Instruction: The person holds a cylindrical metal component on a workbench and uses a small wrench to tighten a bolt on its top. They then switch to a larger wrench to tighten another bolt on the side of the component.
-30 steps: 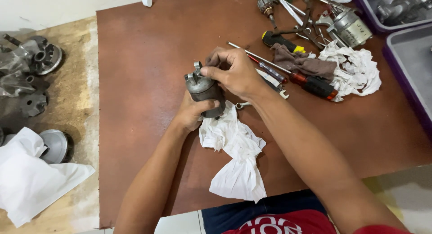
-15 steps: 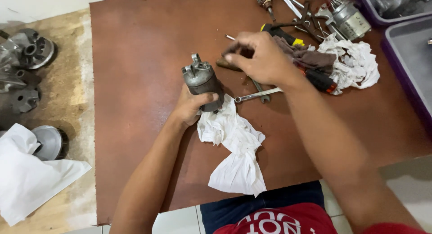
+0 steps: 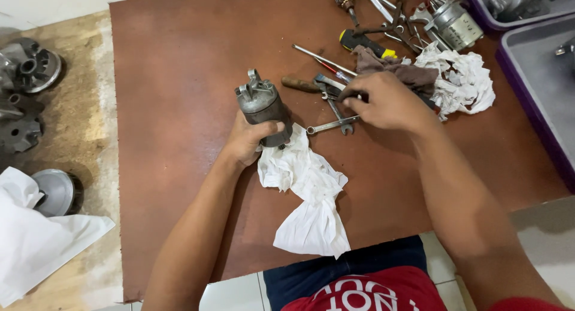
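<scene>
My left hand (image 3: 248, 140) grips a grey cylindrical metal motor part (image 3: 263, 106), held upright on the brown board (image 3: 179, 77), over a white rag (image 3: 305, 194). To its right, my right hand (image 3: 386, 101) rests over a pile of tools. Its fingers are curled at a dark brown cloth (image 3: 395, 71) and the tool under it; what they pinch is hidden. A combination wrench (image 3: 332, 126) lies just below that hand. A wooden-handled tool (image 3: 299, 83) lies between the two hands.
Screwdrivers, pliers, a metal cylinder (image 3: 458, 23) and a crumpled white rag (image 3: 461, 77) lie at the back right. Purple-rimmed grey trays (image 3: 539, 77) stand at the right edge. Metal engine parts (image 3: 27, 68) and a white cloth (image 3: 36, 239) lie on the floor at left.
My right hand left the motor part and moved right to the tool pile. My left hand still holds the part upright.
</scene>
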